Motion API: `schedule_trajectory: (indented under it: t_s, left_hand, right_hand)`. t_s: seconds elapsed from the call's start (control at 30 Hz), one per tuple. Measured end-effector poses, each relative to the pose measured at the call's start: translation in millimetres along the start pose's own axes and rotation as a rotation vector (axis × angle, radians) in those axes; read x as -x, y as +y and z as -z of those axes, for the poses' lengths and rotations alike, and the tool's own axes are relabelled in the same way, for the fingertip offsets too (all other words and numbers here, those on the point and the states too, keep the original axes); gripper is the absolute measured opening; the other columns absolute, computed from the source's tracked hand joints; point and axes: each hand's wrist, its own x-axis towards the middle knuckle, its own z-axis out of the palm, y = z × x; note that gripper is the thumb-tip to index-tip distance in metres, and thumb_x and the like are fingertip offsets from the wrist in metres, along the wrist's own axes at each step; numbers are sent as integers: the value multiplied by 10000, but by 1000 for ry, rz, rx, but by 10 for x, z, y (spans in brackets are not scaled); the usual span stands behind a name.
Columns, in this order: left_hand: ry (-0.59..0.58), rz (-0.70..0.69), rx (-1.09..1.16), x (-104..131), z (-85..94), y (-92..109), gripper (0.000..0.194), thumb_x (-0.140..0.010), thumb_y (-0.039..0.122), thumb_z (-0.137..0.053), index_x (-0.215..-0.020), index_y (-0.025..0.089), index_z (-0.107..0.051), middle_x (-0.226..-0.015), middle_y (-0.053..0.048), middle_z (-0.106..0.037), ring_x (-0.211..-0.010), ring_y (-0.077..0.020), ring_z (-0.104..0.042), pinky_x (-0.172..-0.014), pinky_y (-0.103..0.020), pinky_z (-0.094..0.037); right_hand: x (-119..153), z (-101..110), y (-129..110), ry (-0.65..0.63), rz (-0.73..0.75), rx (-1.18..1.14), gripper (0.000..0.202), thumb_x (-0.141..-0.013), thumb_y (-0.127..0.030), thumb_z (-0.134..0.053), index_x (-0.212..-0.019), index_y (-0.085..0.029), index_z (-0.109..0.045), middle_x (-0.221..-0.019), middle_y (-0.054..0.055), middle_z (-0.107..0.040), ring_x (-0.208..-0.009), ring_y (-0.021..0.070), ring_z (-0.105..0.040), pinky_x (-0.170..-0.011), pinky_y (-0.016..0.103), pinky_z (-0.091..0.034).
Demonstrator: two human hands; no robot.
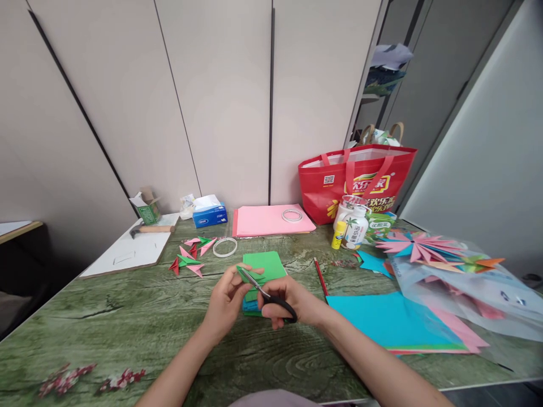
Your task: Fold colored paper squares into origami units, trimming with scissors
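My left hand (pixel 224 302) pinches a small folded piece of green paper (pixel 242 274) between thumb and fingers. In my right hand (pixel 292 299) is a pair of scissors with black handles (pixel 285 308); the metal blades point up and left and meet the green piece. Beneath and just behind both hands lies a stack of green paper (pixel 265 263), with some blue paper (pixel 251 306) showing at its near end. To the left of the stack rest folded pink, red and green paper pieces (pixel 189 261) and a roll of white tape (pixel 225 247).
A hammer (pixel 155 229) lies on a white board (pixel 127 254) at the left. Behind are a tissue box (pixel 210 216), pink paper (pixel 258 220) and a red bag (pixel 318 192). Rightward sit a glue stick (pixel 338 235), a white bottle (pixel 355 229), a pencil (pixel 321 277) and blue paper (pixel 390 319).
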Motion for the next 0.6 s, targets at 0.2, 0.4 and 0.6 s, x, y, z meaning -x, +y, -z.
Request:
schedule_trajectory:
  t_s: [0.2, 0.4, 0.6]
  left_hand:
    - [60, -41, -126, -16, 19, -49, 206, -799, 191, -463, -1005, 187, -457, -1046, -96, -621, -1011, -205, -549, -878, -355, -398]
    - [129, -152, -458, 1, 81, -114, 252, -812, 182, -428, -1052, 217, -499, -1012, -61, -610, -898, -183, -575, -792, -301, -423]
    - [194, -257, -592, 12, 96, -108, 284, -798, 160, -432, -1054, 216, -541, -1059, -65, -598, -984, -198, -544, -839, -291, -394]
  right_hand:
    - [0, 9, -26, 2, -18, -2, 299, -688, -409, -607, -715, -119, -540, -488, -48, -490, -410, 52, -490, -401, 154, -381]
    - [16, 29, -14, -45, -75, -124, 255, -713, -371, -599, -736, -125, -536, -467, -57, -479, -374, 55, -461, -392, 185, -433]
    - [13, 52, 0, -115, -30, -252, 256, -709, -357, -610, -754, -113, -545, -445, -57, -471, -362, 49, -415, -396, 203, -464]
